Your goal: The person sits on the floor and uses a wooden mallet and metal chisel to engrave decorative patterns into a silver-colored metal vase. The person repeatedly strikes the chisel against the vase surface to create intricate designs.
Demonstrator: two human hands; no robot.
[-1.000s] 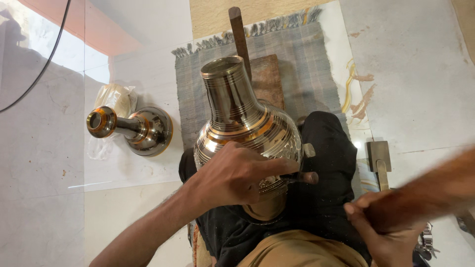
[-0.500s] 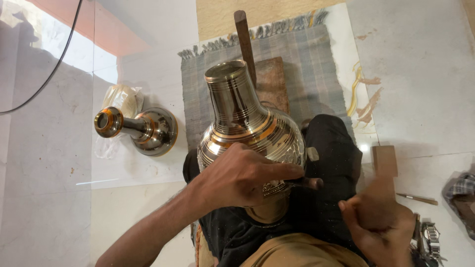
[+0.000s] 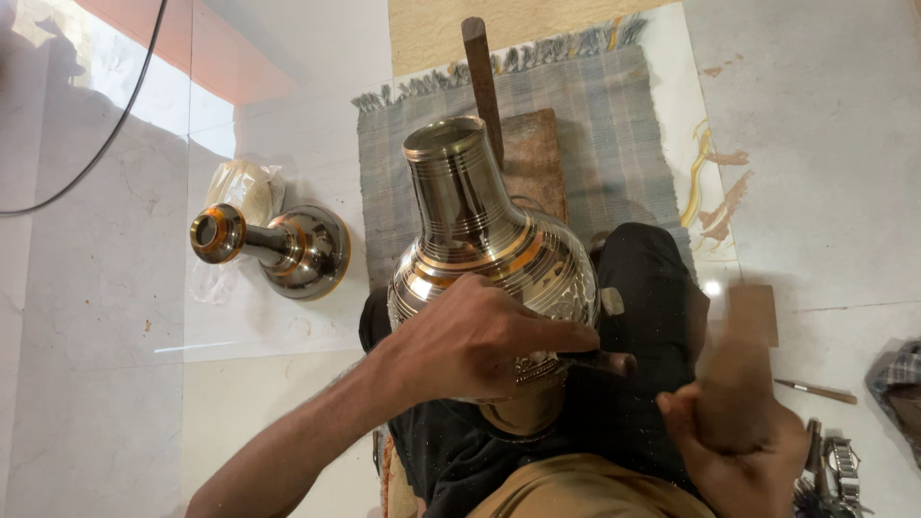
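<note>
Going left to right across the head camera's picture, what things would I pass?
Black cable → small metal vase lying on its side → large banded metal pot under the left hand → right hand with wooden mallet → wristwatch

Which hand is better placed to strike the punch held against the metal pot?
Right: the right hand holds the wooden mallet raised beside the punch, while the left hand steadies it on the pot.

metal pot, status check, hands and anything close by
Left hand pressing punch against metal pot. Right hand gripping blurred wooden mallet. Second vessel lies apart, left.
</note>
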